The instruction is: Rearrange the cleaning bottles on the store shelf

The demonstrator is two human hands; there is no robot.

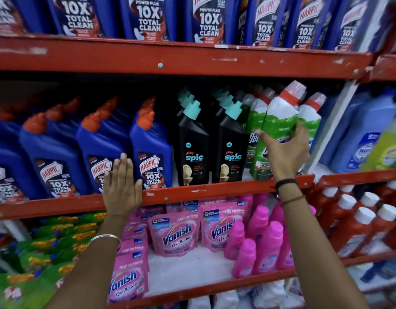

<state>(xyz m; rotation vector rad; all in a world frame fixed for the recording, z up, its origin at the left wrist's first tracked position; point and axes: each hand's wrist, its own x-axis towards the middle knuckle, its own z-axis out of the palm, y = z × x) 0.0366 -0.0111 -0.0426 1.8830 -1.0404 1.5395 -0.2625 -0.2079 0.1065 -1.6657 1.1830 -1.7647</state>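
Note:
On the middle shelf (192, 192) stand blue Harpic bottles (151, 150) at the left, two rows of black Spic bottles (192, 152) in the centre and green-and-white Domex bottles (256, 121) at the right. My right hand (286, 152) grips one green Domex bottle (279, 121) around its middle; it is tilted and its base sits at the shelf's front edge. My left hand (122, 186) lies flat with fingers spread against the red shelf edge, in front of a Harpic bottle (101, 152), holding nothing.
Large blue Harpic bottles (148, 18) fill the top shelf. Below are pink Vanish pouches (174, 235), pink bottles (268, 244) and green packs (47, 241). Red bottles with white caps (359, 221) and light-blue bottles (362, 139) stand in the bay to the right.

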